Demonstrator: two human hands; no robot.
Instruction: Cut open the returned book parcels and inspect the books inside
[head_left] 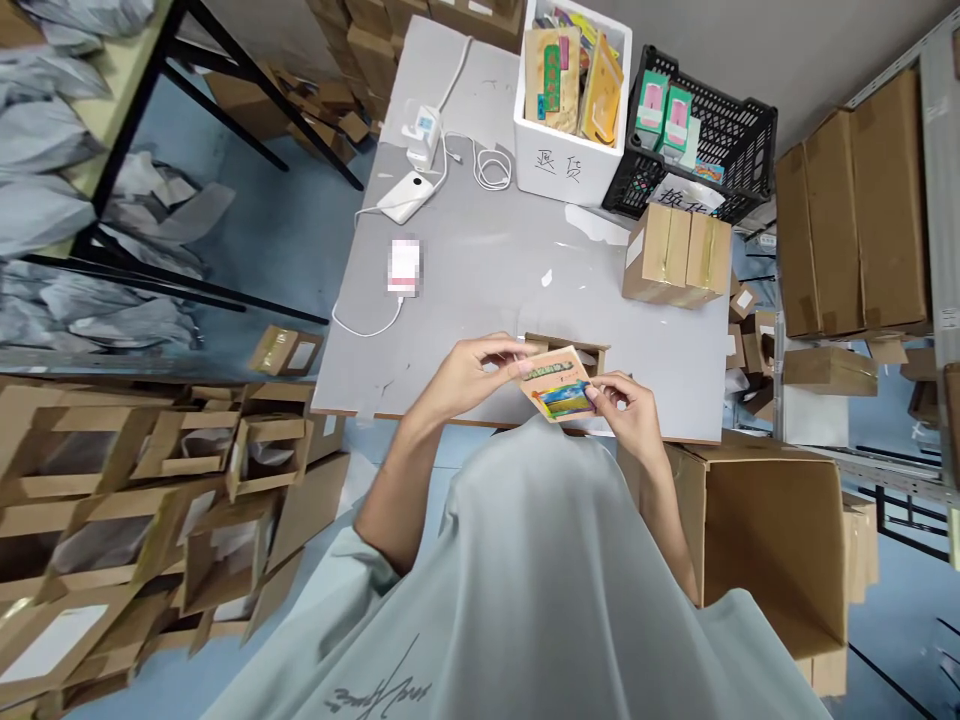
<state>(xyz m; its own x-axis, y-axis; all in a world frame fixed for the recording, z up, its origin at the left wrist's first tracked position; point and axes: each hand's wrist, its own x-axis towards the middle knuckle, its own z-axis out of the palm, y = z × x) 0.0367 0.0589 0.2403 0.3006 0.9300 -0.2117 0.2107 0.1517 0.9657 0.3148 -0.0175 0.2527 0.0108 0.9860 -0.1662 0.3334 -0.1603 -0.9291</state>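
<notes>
A flat, tan printed packet (556, 384) with green lettering and a blue, yellow and green picture is held tilted above the table's front edge. My left hand (480, 372) pinches its upper left corner between thumb and fingers. At the packet's right edge, my right hand (624, 402) grips it with the thumb on the printed face. Just behind the packet lies a small open cardboard box (598, 352), partly covered by it. Whether the packet is a booklet or a bag cannot be made out.
On the grey table (495, 270) stand a white foam box (570, 165) of packets, a black crate (739, 150) and taped cartons (667, 255). A phone (406, 268), power bank (405, 197) and cables lie left. A large open carton (772, 540) stands right, stacked boxes (82, 440) left.
</notes>
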